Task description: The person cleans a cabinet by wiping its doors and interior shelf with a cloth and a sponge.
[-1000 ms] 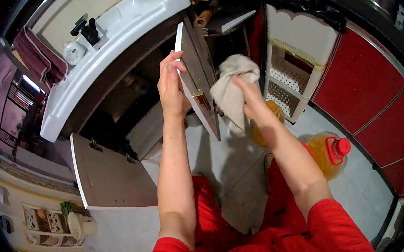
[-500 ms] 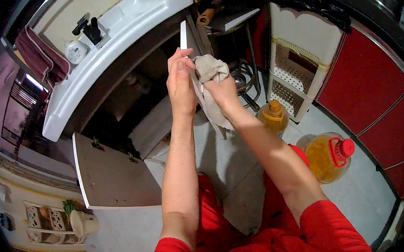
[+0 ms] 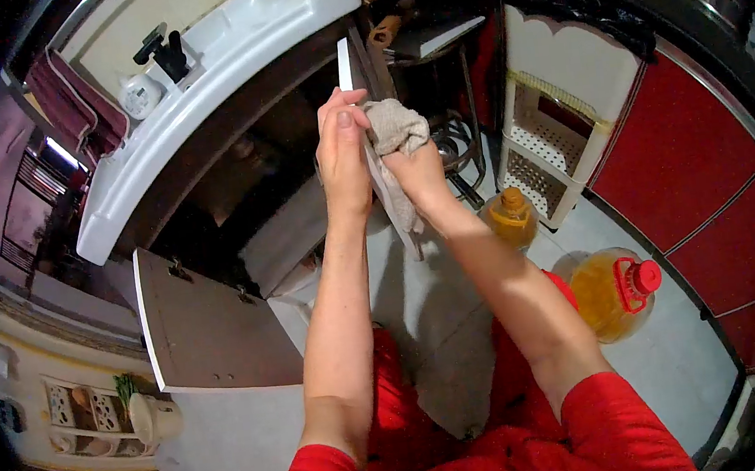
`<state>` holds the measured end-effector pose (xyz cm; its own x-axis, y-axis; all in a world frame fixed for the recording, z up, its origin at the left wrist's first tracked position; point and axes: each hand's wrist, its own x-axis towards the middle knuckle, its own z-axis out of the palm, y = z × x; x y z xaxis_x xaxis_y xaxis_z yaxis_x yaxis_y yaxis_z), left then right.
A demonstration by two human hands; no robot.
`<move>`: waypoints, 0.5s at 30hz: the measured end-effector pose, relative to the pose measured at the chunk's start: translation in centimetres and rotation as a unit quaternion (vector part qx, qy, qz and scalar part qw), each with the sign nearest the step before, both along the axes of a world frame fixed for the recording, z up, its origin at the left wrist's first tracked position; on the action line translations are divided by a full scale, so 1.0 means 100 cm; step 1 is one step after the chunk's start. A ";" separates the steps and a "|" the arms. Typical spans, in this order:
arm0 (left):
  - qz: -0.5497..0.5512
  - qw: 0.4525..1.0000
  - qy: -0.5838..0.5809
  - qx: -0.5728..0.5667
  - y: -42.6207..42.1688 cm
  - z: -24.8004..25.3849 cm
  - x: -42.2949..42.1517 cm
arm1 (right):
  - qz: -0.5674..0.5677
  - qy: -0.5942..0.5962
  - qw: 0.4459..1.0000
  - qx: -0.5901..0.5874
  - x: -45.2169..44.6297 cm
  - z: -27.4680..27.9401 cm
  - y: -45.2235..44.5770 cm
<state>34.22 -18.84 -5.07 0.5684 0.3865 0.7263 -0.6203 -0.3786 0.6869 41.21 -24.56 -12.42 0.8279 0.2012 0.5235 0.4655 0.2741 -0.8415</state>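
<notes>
An open cabinet door (image 3: 344, 66) with a white edge stands almost edge-on in the middle, under the sink. My left hand (image 3: 344, 161) grips it on the inner side, fingers closed over the edge. On the opposite face, my right hand (image 3: 417, 176) is closed on a beige cloth (image 3: 396, 126) and presses it against the door. Part of the cloth hangs down along the panel. The fingertips of my right hand are hidden in the folds.
Above the dark cabinet is a white sink (image 3: 222, 72). A second cabinet door (image 3: 213, 331) hangs open at left. Two oil bottles, one smaller (image 3: 512, 219) and one large with a red cap (image 3: 610, 298), stand on the floor at right, near a white plastic rack (image 3: 558, 111).
The cloth's hanging end has shifted, showing more of the door's lower part. Both hands have moved only slightly and keep their holds.
</notes>
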 end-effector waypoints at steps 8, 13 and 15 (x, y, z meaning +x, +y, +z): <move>-0.041 0.999 -0.016 -0.023 0.003 -0.002 0.001 | 0.299 0.426 0.820 0.236 -0.009 0.003 -0.037; -0.019 1.000 -0.012 0.008 0.000 -0.004 0.001 | 0.018 -0.018 0.999 -0.033 -0.017 0.001 -0.019; -0.041 0.999 -0.014 -0.025 -0.002 -0.004 0.004 | -0.042 -0.018 0.997 -0.067 -0.007 0.008 -0.010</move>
<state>34.64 -19.07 -5.43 0.5788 0.3755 0.7239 -0.6675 -0.2918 0.6851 40.48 -25.59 -11.67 0.8258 0.2026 0.5263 0.5128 0.1187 -0.8503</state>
